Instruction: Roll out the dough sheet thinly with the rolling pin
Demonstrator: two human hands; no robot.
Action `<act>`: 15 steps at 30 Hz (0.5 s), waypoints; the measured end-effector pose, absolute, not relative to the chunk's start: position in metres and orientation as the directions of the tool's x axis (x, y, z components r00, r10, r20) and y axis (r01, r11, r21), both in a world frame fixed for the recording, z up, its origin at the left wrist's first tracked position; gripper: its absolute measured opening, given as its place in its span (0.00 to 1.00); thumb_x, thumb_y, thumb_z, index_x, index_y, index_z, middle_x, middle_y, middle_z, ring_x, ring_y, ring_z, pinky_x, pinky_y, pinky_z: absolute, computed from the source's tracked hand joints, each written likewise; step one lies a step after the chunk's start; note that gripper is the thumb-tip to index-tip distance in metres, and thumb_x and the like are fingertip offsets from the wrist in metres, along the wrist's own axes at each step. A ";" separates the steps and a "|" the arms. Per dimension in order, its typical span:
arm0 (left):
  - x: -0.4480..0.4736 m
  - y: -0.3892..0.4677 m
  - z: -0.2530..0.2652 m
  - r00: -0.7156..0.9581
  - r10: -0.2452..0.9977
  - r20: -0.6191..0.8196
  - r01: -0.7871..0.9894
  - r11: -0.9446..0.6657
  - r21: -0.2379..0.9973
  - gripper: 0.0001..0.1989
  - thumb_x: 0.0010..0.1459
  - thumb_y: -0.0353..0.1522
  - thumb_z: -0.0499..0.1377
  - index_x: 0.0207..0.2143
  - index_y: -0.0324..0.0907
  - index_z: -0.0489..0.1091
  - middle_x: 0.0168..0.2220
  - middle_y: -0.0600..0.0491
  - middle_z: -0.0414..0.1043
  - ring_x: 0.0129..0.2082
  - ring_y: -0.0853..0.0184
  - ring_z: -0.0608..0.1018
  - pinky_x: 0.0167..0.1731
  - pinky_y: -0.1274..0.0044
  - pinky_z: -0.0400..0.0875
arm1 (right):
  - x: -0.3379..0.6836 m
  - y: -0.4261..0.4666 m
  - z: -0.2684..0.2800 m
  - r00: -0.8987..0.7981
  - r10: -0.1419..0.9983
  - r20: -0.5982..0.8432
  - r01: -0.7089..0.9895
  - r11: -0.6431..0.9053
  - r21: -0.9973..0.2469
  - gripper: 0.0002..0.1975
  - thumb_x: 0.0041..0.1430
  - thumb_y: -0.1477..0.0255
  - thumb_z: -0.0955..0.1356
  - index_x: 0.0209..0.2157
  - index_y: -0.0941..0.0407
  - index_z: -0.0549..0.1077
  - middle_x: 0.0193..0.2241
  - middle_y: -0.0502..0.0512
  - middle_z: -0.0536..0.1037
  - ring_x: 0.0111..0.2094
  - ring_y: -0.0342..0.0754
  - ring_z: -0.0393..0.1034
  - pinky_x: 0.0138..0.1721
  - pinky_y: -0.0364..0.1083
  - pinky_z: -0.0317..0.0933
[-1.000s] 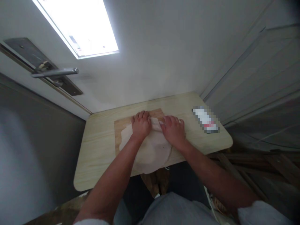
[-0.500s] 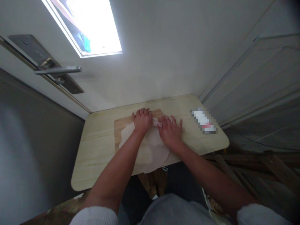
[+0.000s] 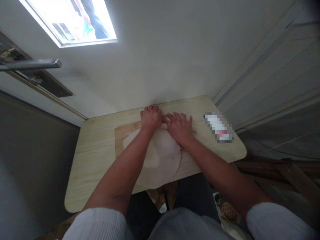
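A thin, pale, roughly round sheet of dough (image 3: 160, 160) lies over a wooden board (image 3: 120, 135), its near edge hanging past the table's front edge. Across the dough's far edge lies a brown rolling pin (image 3: 164, 118), mostly hidden under my hands. My left hand (image 3: 151, 117) rests on its left part, palm down, fingers apart and pointing forward. On the right part lies my right hand (image 3: 179, 126), its fingers stretched out and spread over the pin, the thumb towards the left hand.
The light wood table (image 3: 93, 150) stands against a white door with a metal handle (image 3: 32, 64) and a bright window (image 3: 75, 23). A blurred-out flat object (image 3: 218, 126) lies at the table's right. Below right is a bag with a round brown item (image 3: 228, 211).
Both hands have moved forward, away from me, with the rolling pin. The dough that was wrapped around the pin now lies flatter behind it. The camera view has shifted right.
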State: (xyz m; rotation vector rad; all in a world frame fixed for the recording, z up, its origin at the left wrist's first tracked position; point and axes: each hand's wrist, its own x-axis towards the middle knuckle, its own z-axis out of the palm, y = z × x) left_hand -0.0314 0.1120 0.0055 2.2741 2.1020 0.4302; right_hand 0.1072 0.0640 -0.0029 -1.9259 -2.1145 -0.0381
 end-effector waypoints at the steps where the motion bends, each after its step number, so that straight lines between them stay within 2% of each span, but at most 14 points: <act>1: -0.031 0.114 0.006 0.061 0.983 0.171 0.977 -0.094 0.192 0.22 0.69 0.37 0.40 0.50 0.41 0.71 0.51 0.41 0.72 0.53 0.53 0.70 0.50 0.60 0.65 | 0.108 0.067 -0.003 -0.074 0.974 0.215 0.978 0.112 -0.174 0.24 0.71 0.60 0.53 0.59 0.50 0.69 0.60 0.60 0.70 0.59 0.63 0.57 0.59 0.71 0.39; 5: -0.030 0.119 0.010 0.075 0.989 0.127 0.982 -0.096 0.165 0.21 0.69 0.37 0.42 0.48 0.39 0.71 0.50 0.39 0.72 0.51 0.52 0.71 0.47 0.61 0.66 | 0.110 0.076 -0.002 -0.077 0.981 0.177 0.976 0.110 -0.187 0.23 0.70 0.61 0.55 0.60 0.50 0.68 0.60 0.61 0.69 0.58 0.64 0.58 0.58 0.71 0.43; 9: -0.031 0.119 0.008 0.066 0.987 0.148 0.981 -0.092 0.173 0.22 0.69 0.37 0.41 0.47 0.40 0.72 0.49 0.40 0.72 0.51 0.52 0.71 0.47 0.61 0.67 | 0.110 0.074 -0.002 -0.070 0.981 0.182 0.978 0.103 -0.179 0.24 0.70 0.62 0.55 0.62 0.51 0.65 0.62 0.62 0.67 0.59 0.64 0.58 0.58 0.70 0.43; 15: -0.036 0.100 0.002 0.047 0.981 0.190 0.976 -0.086 0.202 0.22 0.69 0.37 0.41 0.53 0.45 0.71 0.53 0.44 0.72 0.52 0.55 0.71 0.49 0.63 0.66 | 0.106 0.049 -0.004 -0.062 0.976 0.208 0.979 0.100 -0.175 0.27 0.72 0.59 0.52 0.63 0.55 0.64 0.61 0.64 0.67 0.59 0.63 0.58 0.60 0.68 0.41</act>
